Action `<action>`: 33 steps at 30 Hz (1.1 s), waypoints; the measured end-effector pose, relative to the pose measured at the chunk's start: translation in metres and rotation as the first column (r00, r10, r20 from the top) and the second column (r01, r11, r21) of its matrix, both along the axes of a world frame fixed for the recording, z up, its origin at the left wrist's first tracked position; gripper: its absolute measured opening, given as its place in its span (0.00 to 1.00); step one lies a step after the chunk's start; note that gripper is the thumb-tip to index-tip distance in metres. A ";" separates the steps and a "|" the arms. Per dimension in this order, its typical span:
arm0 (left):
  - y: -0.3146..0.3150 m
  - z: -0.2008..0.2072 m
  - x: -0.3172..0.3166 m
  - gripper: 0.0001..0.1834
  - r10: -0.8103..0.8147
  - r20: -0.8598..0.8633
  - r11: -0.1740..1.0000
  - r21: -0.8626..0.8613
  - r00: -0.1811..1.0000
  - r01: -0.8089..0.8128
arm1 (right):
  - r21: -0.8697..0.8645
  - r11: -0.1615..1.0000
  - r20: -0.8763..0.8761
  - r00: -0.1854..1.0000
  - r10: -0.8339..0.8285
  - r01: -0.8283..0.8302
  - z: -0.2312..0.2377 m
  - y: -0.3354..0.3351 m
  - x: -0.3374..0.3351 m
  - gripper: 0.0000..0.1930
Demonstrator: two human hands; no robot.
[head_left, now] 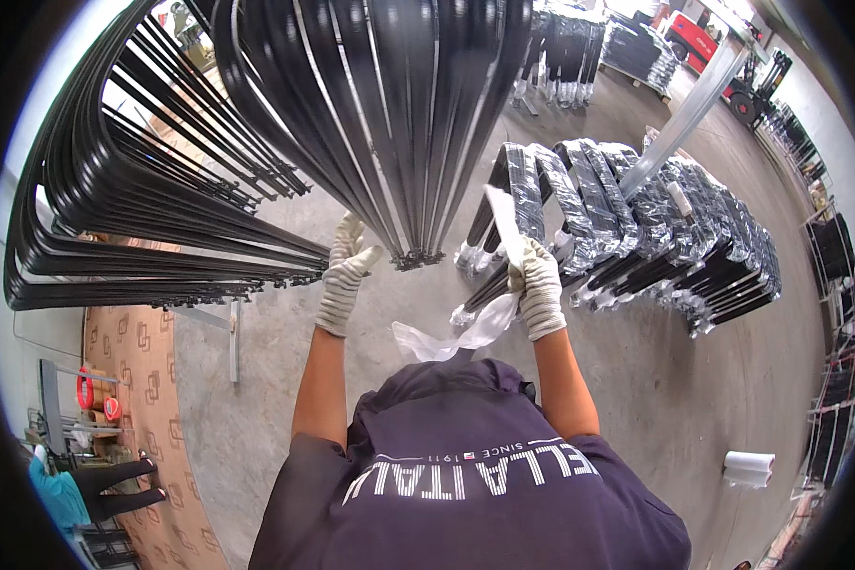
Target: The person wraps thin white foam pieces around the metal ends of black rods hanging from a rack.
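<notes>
My left hand (348, 264), in a striped white glove, has its thumb and fingers apart. It is beside the lower ends of the hanging black bent tubes (380, 123), and I cannot tell whether it touches one. My right hand (540, 280), gloved the same way, is closed around a thin white translucent sheet (475, 329). One part of that sheet sticks up past the fingers, and the rest droops toward my chest. A second bunch of black bent tubes (152, 228) hangs to the left of my left hand.
Rows of black frames in clear plastic wrap (636, 209) stand on the concrete floor to the right. A slanted metal post (689, 114) rises among them. A white roll (749, 465) lies at lower right. Far off are a red forklift (693, 43) and, at left, a person in teal (62, 494).
</notes>
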State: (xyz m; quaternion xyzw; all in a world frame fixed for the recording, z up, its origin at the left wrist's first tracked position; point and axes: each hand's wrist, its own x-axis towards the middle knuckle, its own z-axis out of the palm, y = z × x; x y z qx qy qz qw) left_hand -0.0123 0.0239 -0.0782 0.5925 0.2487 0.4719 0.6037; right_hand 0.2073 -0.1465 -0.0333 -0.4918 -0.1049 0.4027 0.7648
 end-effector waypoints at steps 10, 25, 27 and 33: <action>-0.072 -0.010 0.013 0.23 -0.123 -0.083 0.730 -0.682 0.989 0.034 | -0.101 0.990 0.754 0.642 0.138 -0.094 -0.022 -0.008 -0.011 0.12; -0.086 0.017 -0.009 0.12 -0.249 -0.159 0.872 -0.467 0.955 0.150 | -0.590 0.778 0.748 0.217 0.627 -0.214 0.017 -0.001 -0.044 0.17; -0.075 0.002 -0.012 0.09 -0.230 -0.209 0.901 -0.416 0.950 0.126 | -0.639 0.696 0.657 0.239 0.715 -0.329 0.013 0.001 -0.042 0.18; -0.069 -0.014 -0.029 0.05 -0.148 -0.272 0.938 -0.344 0.951 0.047 | -0.601 0.607 0.496 0.352 0.794 -0.520 0.001 -0.003 -0.040 0.14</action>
